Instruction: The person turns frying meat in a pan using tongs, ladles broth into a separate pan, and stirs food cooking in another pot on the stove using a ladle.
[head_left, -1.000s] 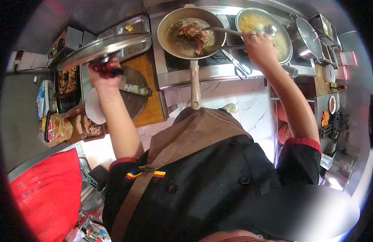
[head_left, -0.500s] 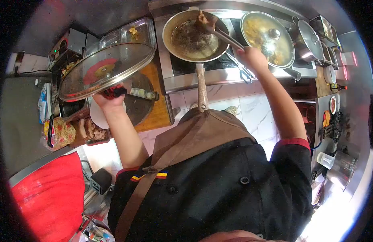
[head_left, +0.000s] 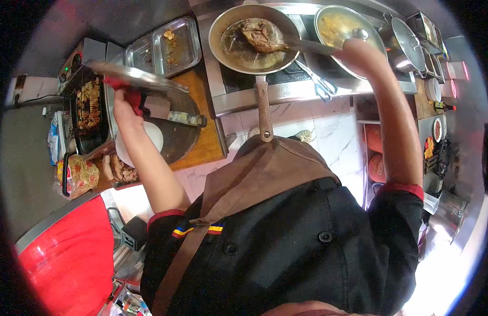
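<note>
My left hand (head_left: 127,113) is closed around the grip of a glass lid (head_left: 149,79), with a red cloth (head_left: 131,96) bunched there. Seen nearly edge-on, the lid hovers over the worktop left of the stove. My right hand (head_left: 362,55), blurred, is closed on metal tongs (head_left: 315,47); they reach left over the frying pan (head_left: 228,52). At their tips a browned leg of meat (head_left: 259,37) lies in or just above the pan's shiny liquid. Toward my body points the pan's speckled handle (head_left: 264,105).
Right of the frying pan stands a lidded pan (head_left: 332,26), then a steel pot (head_left: 404,45). Blue-handled scissors (head_left: 324,89) lie at the stove's front. To the left are a steel tray (head_left: 187,45), a bottle (head_left: 186,120), a white plate (head_left: 149,141) and bagged noodles (head_left: 85,176).
The leg of meat has come down from the pan's upper right edge to its middle. My right hand moved right and up; my left hand moved left and up, tilting the lid nearly edge-on.
</note>
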Tool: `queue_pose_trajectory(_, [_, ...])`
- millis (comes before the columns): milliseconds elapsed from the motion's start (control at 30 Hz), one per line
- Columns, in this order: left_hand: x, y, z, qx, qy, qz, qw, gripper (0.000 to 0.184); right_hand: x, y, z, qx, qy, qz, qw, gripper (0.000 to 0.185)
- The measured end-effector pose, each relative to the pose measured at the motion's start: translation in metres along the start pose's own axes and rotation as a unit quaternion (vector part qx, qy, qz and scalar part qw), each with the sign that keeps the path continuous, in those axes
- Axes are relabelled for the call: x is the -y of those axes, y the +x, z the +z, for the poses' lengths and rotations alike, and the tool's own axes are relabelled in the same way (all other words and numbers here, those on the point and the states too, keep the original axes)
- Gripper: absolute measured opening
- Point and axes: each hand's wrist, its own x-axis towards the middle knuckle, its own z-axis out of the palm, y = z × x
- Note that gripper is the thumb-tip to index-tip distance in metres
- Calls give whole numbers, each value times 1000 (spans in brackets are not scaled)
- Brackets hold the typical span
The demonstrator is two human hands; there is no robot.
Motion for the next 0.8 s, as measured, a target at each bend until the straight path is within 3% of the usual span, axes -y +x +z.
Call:
queue_pose_trajectory(67, [8,27,-8,40,96,48,993,30,23,-15,-15,-36,-6,3,999,31])
queue_pose_trajectory(100, [9,38,-4,17,243,80,967,35,36,-17,-16,-61,26,5,998,28])
queue_pose_trajectory(133, [9,44,0,-6,383,111,917,40,46,-18,-18,-85,57,7,995,25])
queue_pose_trajectory(200, [3,43,24,-46,636,155,755,59,58,17,17,-85,81,-41,992,20])
queue_pose_trajectory(267, [12,62,31,-4,698,138,702,62,71,30,41,-62,46,-61,995,20])
queue_pose_trajectory(300, [16,64,34,-4,700,139,701,62,72,44,63,-67,69,-46,994,21])
queue_pose_trajectory(367, [23,63,42,6,756,115,644,62,74,36,51,-62,76,-44,994,21])
queue_pose_trajectory(600, [40,58,46,55,829,53,555,57,70,26,48,-60,91,-22,994,20])
queue_pose_trajectory(667, [47,59,38,58,827,71,554,56,63,22,45,-55,91,-23,994,20])
queue_pose_trajectory(733, [50,62,32,61,826,86,554,55,50,15,45,-112,119,5,987,23])
queue_pose_trajectory(800, [52,64,27,65,825,105,552,53,40,-1,42,-69,147,46,986,30])
